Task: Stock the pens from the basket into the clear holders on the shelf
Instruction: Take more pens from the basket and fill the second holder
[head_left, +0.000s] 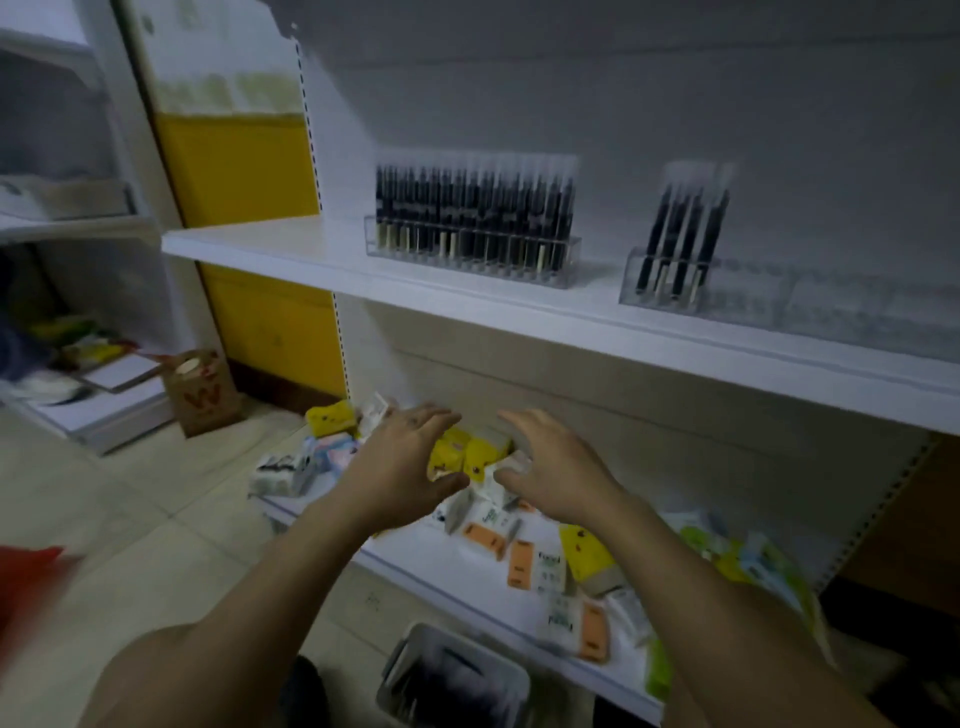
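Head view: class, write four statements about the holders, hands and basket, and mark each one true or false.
1. The left holder is packed with pens. True.
2. The right holder is full too. False: it has only a few pens, at its left end.
3. Both hands hold pens. False: the left hand and right hand are open and empty.
4. The basket sits low, beside the bottom shelf. True.
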